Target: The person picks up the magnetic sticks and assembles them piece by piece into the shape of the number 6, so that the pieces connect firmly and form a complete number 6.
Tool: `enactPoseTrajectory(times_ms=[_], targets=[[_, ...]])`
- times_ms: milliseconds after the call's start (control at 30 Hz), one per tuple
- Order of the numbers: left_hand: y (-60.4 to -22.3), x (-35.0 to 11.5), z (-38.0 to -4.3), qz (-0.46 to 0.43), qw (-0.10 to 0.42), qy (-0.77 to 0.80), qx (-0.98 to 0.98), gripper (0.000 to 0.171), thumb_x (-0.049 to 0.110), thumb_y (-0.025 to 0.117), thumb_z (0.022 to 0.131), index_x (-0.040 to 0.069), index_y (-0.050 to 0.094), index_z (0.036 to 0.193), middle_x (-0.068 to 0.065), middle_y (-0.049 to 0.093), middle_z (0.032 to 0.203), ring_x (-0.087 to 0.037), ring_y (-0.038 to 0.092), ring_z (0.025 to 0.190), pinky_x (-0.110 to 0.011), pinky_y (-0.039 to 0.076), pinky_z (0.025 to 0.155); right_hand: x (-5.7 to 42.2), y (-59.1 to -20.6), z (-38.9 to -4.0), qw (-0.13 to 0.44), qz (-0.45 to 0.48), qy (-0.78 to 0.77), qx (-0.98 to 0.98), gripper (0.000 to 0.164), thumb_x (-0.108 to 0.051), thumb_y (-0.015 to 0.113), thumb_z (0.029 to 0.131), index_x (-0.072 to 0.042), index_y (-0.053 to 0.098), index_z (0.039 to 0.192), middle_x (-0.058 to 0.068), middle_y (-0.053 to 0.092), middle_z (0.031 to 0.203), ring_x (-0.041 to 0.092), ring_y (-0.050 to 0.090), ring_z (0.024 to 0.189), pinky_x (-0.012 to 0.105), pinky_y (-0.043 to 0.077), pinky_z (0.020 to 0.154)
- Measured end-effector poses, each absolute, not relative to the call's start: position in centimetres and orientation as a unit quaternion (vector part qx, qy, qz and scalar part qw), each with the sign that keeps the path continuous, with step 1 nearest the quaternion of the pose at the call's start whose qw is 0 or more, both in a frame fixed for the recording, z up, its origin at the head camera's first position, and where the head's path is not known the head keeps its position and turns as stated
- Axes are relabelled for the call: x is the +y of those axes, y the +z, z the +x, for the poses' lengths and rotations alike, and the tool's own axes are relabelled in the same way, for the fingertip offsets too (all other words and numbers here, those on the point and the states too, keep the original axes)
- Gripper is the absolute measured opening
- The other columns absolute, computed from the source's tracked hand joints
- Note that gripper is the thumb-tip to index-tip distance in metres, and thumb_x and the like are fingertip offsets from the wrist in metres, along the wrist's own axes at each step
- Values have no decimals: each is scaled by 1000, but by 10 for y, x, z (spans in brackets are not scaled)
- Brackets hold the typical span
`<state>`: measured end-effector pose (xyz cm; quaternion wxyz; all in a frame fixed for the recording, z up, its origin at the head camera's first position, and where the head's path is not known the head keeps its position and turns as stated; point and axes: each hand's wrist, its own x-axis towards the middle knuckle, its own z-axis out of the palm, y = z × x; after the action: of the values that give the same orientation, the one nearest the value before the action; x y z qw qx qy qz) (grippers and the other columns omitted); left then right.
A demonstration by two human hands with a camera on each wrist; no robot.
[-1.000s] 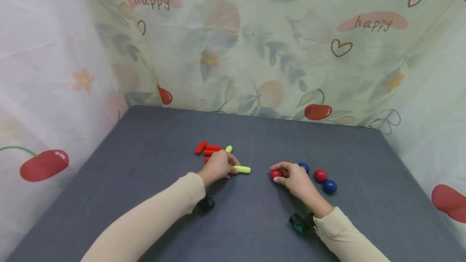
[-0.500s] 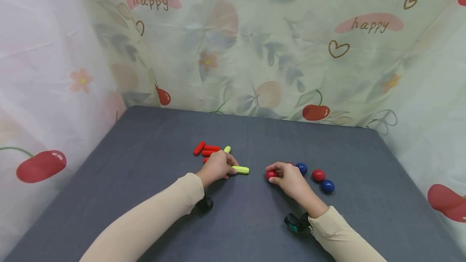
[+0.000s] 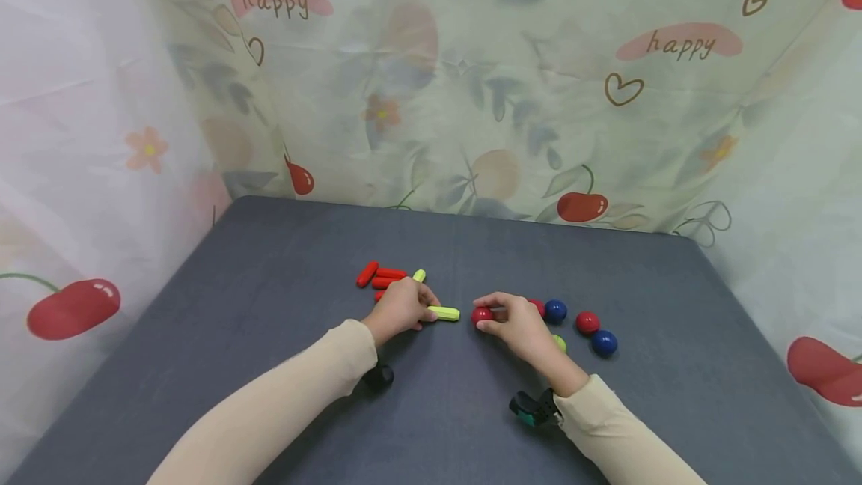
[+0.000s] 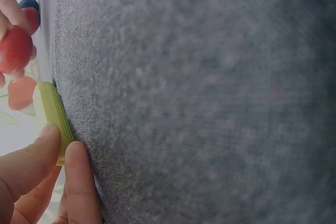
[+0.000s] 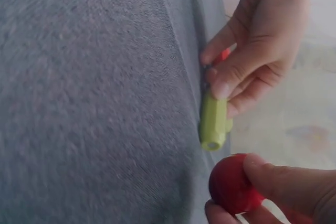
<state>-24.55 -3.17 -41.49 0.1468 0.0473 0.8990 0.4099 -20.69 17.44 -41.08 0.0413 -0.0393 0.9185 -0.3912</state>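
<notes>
- The left hand [image 3: 400, 307] pinches a yellow-green stick [image 3: 444, 313] at or just above the counter [image 3: 438, 410]; a loose pinch could let it swivel.
- The right hand [image 3: 515, 324] grips a red ball [image 3: 481, 316] just beside the stick's free end (a gap shows between them); overshooting leftward could knock the stick askew.
- Released carelessly, the ball could roll, being round.
- Drawn back low, the right hand could bump the green ball [image 3: 561, 343] near its wrist.

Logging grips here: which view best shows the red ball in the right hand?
The right wrist view: the red ball appears largest there, gripped by the right hand. The left wrist view shows it smaller, at the left edge; the head view, smallest and partly covered.
</notes>
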Motion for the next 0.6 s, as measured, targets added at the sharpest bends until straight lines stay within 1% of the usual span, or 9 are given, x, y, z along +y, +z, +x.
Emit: enactPoseTrajectory(times_ms=[133, 200, 400, 600], targets=[[-416, -31, -246, 48, 149, 410, 899, 14, 7, 78, 80, 9, 75, 93, -3, 68, 87, -14, 63, 67, -21, 53, 56, 169, -414, -209, 45, -38, -408, 911, 38, -10, 76, 83, -9, 66, 120, 10, 68, 117, 21, 68, 98, 37, 57, 81], [-416, -31, -246, 47, 149, 411, 898, 14, 7, 78, 80, 9, 75, 93, -3, 68, 87, -15, 63, 68, -21, 53, 56, 167, -416, -211, 47, -36, -410, 910, 39, -11, 76, 83, -9, 66, 121, 10, 68, 117, 21, 68, 98, 36, 57, 80], [-416, -31, -246, 52, 145, 413, 898, 13, 6, 78, 80, 8, 75, 93, -3, 69, 87, -15, 63, 68, -21, 53, 56, 162, -422, -216, 39, -32, -404, 913, 33, -13, 77, 82, -12, 70, 115, 7, 70, 110, 16, 66, 90, 34, 56, 77], [-416, -31, -245, 53, 143, 412, 898, 12, 6, 78, 80, 8, 75, 92, -3, 68, 85, -15, 62, 66, -22, 53, 55, 161, -425, -218, 29, -40, -410, 911, 31, -11, 77, 82, -12, 70, 112, 7, 70, 110, 18, 66, 95, 36, 56, 82]])
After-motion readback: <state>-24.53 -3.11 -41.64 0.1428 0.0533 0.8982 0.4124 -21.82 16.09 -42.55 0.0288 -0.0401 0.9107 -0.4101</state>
